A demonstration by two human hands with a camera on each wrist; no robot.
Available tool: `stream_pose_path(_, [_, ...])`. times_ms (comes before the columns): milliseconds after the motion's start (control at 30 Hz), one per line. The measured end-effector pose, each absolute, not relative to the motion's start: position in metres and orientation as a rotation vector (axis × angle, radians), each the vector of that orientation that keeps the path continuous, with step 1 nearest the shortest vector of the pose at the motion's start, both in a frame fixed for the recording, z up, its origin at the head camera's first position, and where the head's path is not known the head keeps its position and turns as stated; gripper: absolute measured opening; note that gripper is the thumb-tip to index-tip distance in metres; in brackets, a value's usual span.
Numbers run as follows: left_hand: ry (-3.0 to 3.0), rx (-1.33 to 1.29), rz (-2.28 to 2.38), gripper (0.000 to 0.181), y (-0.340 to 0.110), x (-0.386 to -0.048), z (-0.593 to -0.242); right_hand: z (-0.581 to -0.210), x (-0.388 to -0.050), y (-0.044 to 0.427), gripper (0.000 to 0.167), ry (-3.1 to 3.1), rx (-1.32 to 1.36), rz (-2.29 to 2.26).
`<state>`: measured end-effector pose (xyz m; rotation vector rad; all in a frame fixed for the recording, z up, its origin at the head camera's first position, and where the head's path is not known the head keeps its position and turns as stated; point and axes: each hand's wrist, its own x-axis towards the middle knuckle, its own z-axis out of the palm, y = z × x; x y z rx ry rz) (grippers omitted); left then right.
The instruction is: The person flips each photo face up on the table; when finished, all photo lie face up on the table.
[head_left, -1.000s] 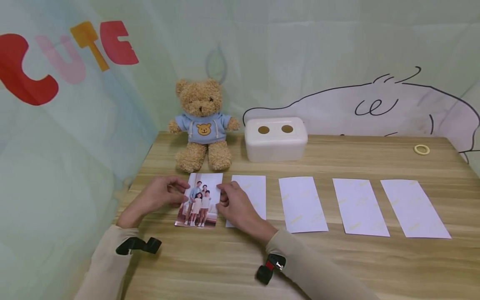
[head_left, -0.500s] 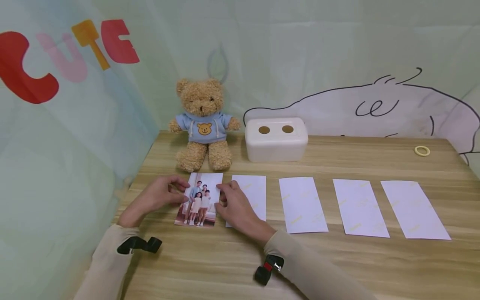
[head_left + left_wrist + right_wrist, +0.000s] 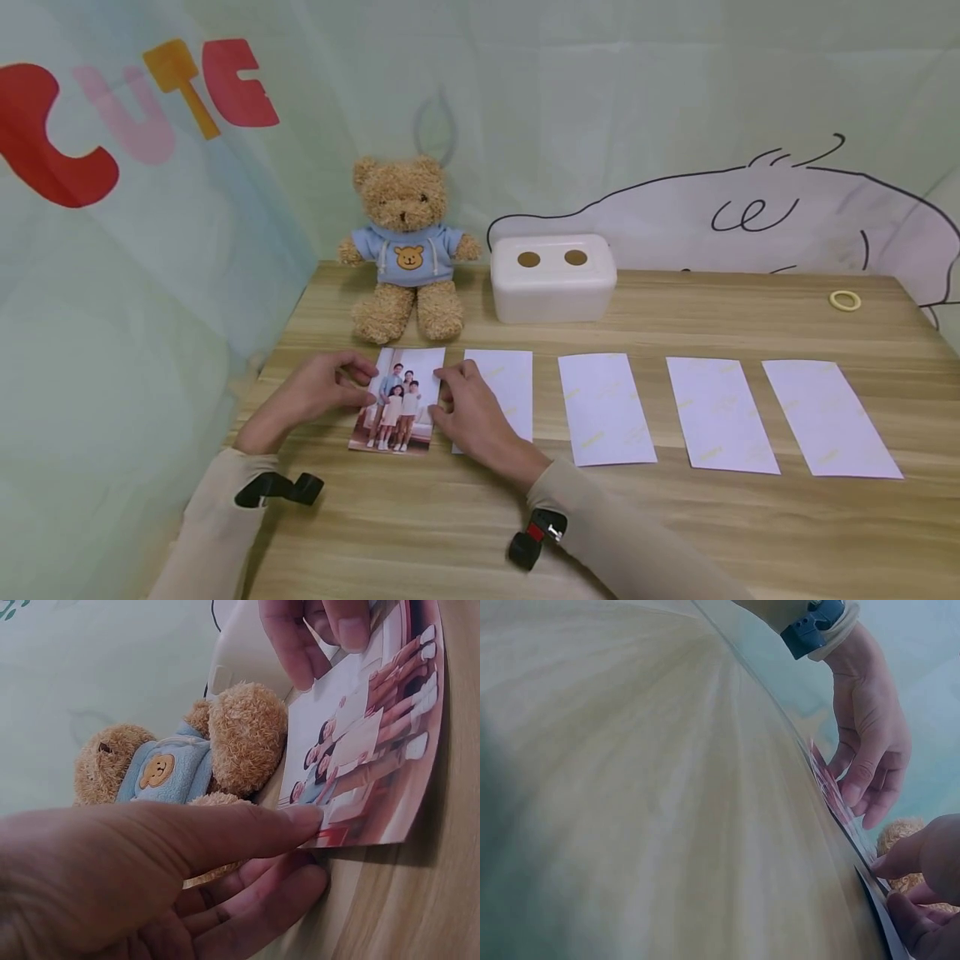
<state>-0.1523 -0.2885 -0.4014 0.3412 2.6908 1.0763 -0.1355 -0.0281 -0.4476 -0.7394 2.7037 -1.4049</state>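
A printed family photo [image 3: 408,367] lies on the wooden table, face up, in the head view. My left hand [image 3: 315,390] pinches its left edge; in the left wrist view the thumb [image 3: 255,829] is on the picture side and the fingers are below. At the opposite edge, my right hand [image 3: 480,421] holds the photo between thumb and fingers. The right wrist view shows the print edge-on, slightly off the table. Partly behind my right hand lies a white sheet [image 3: 512,375] with faint yellow marks.
More white sheets, including a middle one [image 3: 607,408], lie in a row to the right. Behind the photo sits a teddy bear [image 3: 405,250] in a blue hoodie. Beside it stands a white box [image 3: 553,287] with two round holes. A pale yellow ring [image 3: 845,301] is at the far right.
Almost nothing differs. Since a second ago my right hand has shifted very slightly left at the photo's edge; the left hand keeps its place.
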Motion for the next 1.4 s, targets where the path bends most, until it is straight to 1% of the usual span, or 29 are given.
stream_pose_path(133, [2.695, 0.339, 1.071, 0.035, -0.288, -0.153, -0.401, -0.447, -0.136, -0.028, 0.044, 2.696, -0.74, -1.411])
stream_pose_path(433, [2.731, 0.361, 1.028, 0.026, -0.287, -0.155, -0.402, -0.447, -0.136, -0.027, 0.044, 2.677, -0.711, -1.45])
stream_pose_path(700, [2.691, 0.32, 1.085, 0.026, -0.286, -0.154, -0.403, -0.446, -0.136, -0.025, 0.04, 2.623, -0.673, -1.548])
stream_pose_path(967, [2.673, 0.346, 1.113, 0.027, -0.285, -0.151, -0.4, -0.44, -0.135, -0.022, 0.026, 2.591, -0.627, -1.697])
stream_pose_path(1133, [2.717, 0.363, 1.064, 0.027, -0.284, -0.15, -0.394, -0.432, -0.136, -0.019, 0.024, 2.566, -0.647, -1.767])
stream_pose_path(1400, [2.744, 0.422, 1.091, 0.023, -0.259, -0.144, -0.38, -0.419, -0.141, -0.007, 0.024, 2.528, -0.618, -1.797])
